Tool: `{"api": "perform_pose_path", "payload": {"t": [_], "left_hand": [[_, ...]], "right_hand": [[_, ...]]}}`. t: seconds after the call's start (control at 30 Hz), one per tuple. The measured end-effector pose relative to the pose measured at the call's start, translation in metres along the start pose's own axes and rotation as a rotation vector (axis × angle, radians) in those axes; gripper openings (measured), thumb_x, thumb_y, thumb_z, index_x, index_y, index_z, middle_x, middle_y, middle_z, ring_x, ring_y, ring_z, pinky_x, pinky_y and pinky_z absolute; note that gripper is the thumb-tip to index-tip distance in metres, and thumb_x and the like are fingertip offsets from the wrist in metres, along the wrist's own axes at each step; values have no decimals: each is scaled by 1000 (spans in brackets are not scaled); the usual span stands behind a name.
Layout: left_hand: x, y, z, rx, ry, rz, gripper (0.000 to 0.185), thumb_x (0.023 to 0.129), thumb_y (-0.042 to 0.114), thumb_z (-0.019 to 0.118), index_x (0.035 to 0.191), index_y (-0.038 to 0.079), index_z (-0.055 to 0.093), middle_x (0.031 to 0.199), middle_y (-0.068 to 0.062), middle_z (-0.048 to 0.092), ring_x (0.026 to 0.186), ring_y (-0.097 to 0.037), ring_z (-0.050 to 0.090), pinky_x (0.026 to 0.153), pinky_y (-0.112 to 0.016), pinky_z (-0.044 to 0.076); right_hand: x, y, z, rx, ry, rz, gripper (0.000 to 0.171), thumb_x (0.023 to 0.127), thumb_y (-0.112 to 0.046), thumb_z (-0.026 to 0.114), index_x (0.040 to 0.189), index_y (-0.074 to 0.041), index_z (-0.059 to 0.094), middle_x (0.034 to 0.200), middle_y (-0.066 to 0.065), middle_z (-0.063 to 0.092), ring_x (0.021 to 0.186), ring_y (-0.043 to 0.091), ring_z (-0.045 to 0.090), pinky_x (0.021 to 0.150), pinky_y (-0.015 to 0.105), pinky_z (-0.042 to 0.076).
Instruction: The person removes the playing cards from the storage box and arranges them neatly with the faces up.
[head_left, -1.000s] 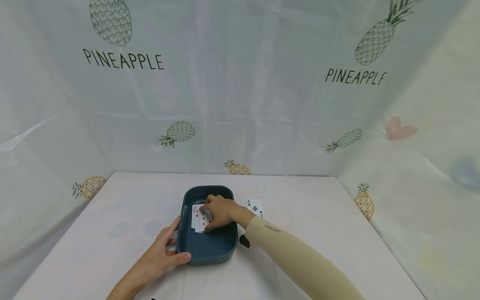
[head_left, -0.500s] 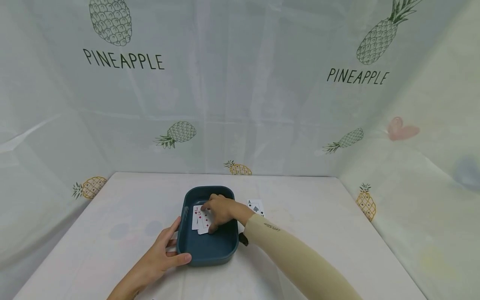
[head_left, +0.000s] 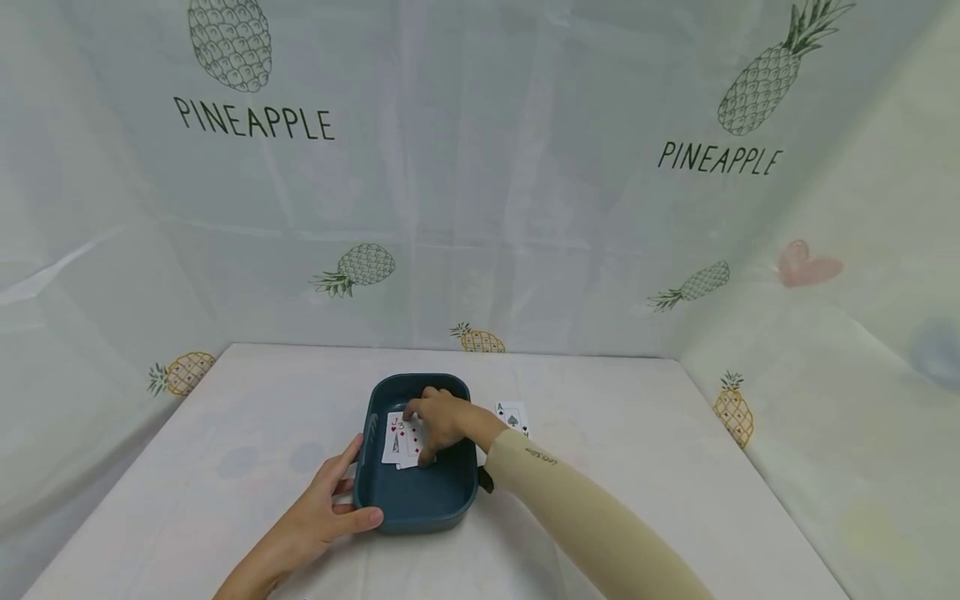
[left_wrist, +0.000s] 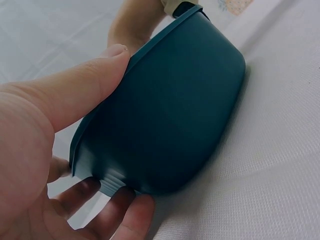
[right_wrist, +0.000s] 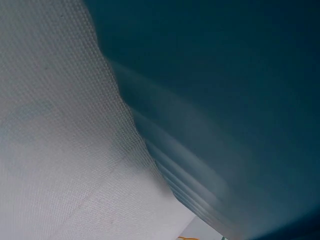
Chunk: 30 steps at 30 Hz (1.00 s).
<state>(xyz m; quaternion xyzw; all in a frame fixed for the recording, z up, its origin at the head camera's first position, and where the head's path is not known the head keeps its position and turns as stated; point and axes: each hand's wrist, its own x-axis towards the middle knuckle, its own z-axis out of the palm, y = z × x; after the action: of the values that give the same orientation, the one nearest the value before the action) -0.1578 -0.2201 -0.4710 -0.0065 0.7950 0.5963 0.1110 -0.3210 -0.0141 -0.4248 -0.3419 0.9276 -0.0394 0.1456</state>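
The right hand reaches into the tray, fingers curled on the fanned cards lying on its floor — long axis pointing away. The left hand clasps the tray's near-left corner, steadying it on the tabletop.

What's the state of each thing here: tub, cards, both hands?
Dark teal plastic tub: upright on the white table, gripped at its left near corner.
Face-up playing cards (a J and a 3 show): overlapping inside the tub.
Ace of spades card: face up on the table, right of the tub.
Left hand: holds the tub's rim.
Right hand: inside the tub, fingers on the cards.
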Motion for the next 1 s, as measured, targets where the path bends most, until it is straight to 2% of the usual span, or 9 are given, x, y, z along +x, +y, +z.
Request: {"api": "perform_pose_path", "payload": {"t": [0.33, 0.5, 0.63, 0.8, 1.0], "left_hand": [[0, 1, 0, -34, -29, 10, 109, 92, 25, 87, 172, 28, 13, 167, -21, 18, 135, -40, 52, 96, -41, 58], [-2, 0, -2, -18, -36, 22, 109, 92, 24, 86, 173, 24, 12, 166, -24, 17, 133, -41, 53, 96, -42, 58], [-2, -1, -4, -5, -30, 10, 109, 93, 27, 86, 173, 25, 12, 167, -22, 18, 136, -42, 50, 97, -42, 57], [1, -4, -1, -7, -34, 11, 108, 92, 28, 86, 172, 27, 13, 168, -20, 19, 140, -42, 46, 99, -41, 56], [0, -4, -1, 4, -26, 10, 108, 93, 28, 85, 172, 27, 12, 167, -20, 18, 139, -42, 48, 99, -43, 57]], "right_hand": [[1, 3, -2, 32, 8, 6, 77, 76, -40, 98, 142, -25, 62, 136, 3, 51, 114, 20, 48, 104, 39, 51], [2, 3, -2, 46, 19, -25, 77, 77, -38, 98, 142, -24, 60, 135, 1, 55, 114, 18, 50, 104, 38, 51], [2, 3, -2, 48, 45, -60, 77, 77, -39, 98, 143, -23, 61, 131, 0, 55, 111, 16, 50, 99, 33, 50], [-8, 11, -9, 40, 60, -108, 78, 78, -40, 97, 145, -21, 62, 131, 1, 56, 109, 14, 50, 95, 28, 49], [-25, 21, -28, 128, 101, -176, 78, 79, -34, 97, 146, -17, 62, 131, 5, 56, 108, 12, 53, 97, 26, 52]]}}
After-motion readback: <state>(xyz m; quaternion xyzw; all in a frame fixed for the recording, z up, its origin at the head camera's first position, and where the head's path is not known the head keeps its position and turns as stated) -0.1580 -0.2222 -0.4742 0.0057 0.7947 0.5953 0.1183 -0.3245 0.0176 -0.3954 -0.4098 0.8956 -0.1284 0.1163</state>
